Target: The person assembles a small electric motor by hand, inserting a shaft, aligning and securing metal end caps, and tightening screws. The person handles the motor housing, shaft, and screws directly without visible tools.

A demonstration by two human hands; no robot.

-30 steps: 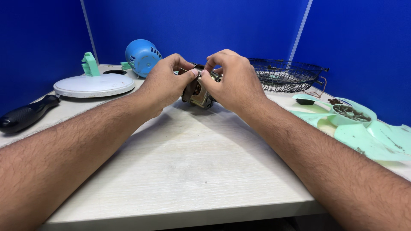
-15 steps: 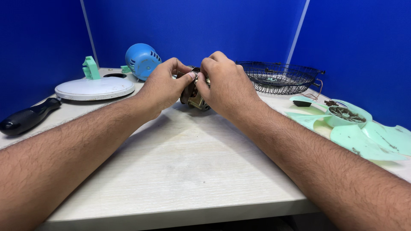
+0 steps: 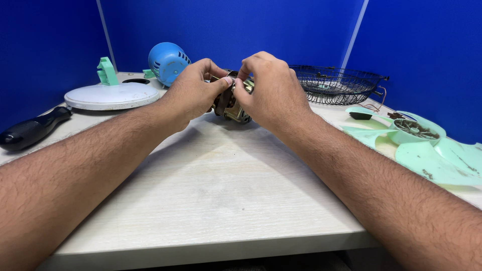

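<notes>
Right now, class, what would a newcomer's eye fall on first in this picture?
First, the left hand and right hand gripping a small metal motor at the middle of the table. Next, the pale green fan blade at right, the wire fan guard behind, and the blue motor cover at the back.

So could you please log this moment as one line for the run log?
left hand: grips motor | right hand: grips motor | motor: on table | nearby: blade, grille

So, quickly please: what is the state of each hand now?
Left hand: closed on the small motor.
Right hand: closed on the same motor.
</notes>
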